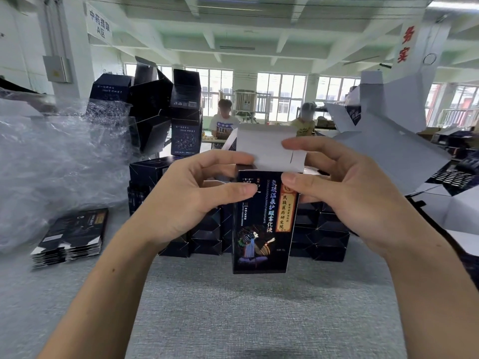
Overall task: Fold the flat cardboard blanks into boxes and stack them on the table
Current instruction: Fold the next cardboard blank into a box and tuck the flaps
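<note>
- I hold a dark printed box upright in the air above the grey table, its front face toward me.
- My left hand grips the box's upper left edge, thumb on the front, fingers curled over the top.
- My right hand pinches the upper right corner, thumb on the front and forefinger pressed against the white top flap.
- That flap stands open, tilted away from me, white inside showing.
- Behind the box, finished dark boxes sit in rows on the table, touching one another.
- More boxes are piled higher at the back left, some tilted.
- A stack of flat blanks lies on the table to the left, beside crumpled clear plastic wrap.
- Opened white cardboard juts in from the right.
- Two people sit far behind.
</note>
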